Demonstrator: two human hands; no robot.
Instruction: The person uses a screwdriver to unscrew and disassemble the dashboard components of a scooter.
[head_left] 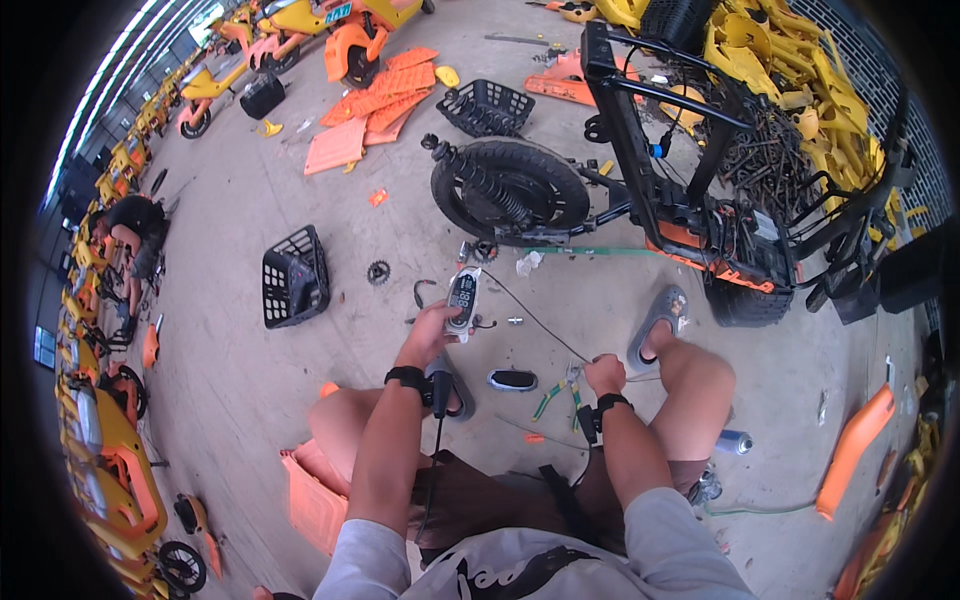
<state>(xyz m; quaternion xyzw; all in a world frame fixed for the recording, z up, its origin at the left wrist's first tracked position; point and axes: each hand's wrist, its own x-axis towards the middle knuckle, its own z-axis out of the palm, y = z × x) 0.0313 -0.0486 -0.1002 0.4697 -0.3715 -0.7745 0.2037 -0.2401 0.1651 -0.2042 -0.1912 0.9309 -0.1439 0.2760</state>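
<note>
While the left hand (432, 330) closes around a small display unit (463, 300), holding it up in front of the knees, a thin cable (535, 320) runs from the unit toward the right hand (605, 374). The right hand is closed on this cable, just beside green-handled pliers (560, 392) that lie on the concrete floor (250, 360). Between the feet lies a dark oval part (513, 380). Further out stands a stripped scooter frame (680, 180) with its rear wheel (508, 188). A black basket (294, 277) lies to the left, well apart, and orange panels (375, 105) lie beyond.
</note>
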